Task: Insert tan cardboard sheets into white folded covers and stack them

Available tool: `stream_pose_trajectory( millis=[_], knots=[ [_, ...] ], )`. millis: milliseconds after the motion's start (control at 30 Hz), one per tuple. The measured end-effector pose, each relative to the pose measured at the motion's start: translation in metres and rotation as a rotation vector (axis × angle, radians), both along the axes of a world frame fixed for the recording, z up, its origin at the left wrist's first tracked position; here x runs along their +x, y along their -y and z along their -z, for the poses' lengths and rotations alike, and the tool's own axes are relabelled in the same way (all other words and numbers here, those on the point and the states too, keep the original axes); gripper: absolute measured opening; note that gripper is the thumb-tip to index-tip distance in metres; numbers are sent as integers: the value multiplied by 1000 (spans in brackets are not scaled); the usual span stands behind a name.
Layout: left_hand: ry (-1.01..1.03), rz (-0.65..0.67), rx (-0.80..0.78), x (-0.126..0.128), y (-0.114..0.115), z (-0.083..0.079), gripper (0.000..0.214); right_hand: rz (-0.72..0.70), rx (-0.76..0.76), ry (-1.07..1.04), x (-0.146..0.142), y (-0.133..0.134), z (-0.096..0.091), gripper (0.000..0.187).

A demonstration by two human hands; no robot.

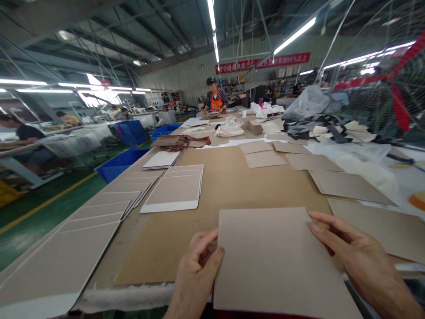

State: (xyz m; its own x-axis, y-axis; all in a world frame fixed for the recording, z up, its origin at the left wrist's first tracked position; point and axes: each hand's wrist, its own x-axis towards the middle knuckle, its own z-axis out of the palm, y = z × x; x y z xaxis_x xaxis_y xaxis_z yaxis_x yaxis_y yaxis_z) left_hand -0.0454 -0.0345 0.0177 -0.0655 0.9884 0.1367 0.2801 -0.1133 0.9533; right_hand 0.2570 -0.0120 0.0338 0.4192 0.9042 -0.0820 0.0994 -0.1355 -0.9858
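Note:
A flat grey-beige panel (pixel 268 261), like thin board or stiff fabric, is held up over the front edge of the table. My left hand (pixel 199 270) pinches its left edge between thumb and fingers. At the upper right corner, my right hand (pixel 355 252) grips the panel the same way. Beyond it on the table lies a small overlapped stack of similar panels with a white strip (pixel 172 190). Further left, larger panels with pale edges (pixel 89 239) overlap in a row. More plain panels (pixel 348 184) are spread along the right side.
A brown board (pixel 226 177) covers the middle of the worktable. Blue bins (pixel 121 164) stand on the floor at left. Dark and cream scraps (pixel 328 128) are heaped at the back right, beside a large fan (pixel 395 79). A person in an orange apron (pixel 217 102) stands at the far end.

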Motion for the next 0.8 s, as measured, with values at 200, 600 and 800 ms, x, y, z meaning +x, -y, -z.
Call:
stream_pose_trajectory(
  millis=[200,600,800],
  knots=[
    [72,-22,-208,-2,16,17,32,-128,-251,38,2,11,23,63],
    [-189,37,-131,2,-30,12,24,-34,-296,188,16,-26,50,64],
    [-268,36,-150,5,-42,13,23,-76,-322,300,15,-36,58,60]
  ],
)
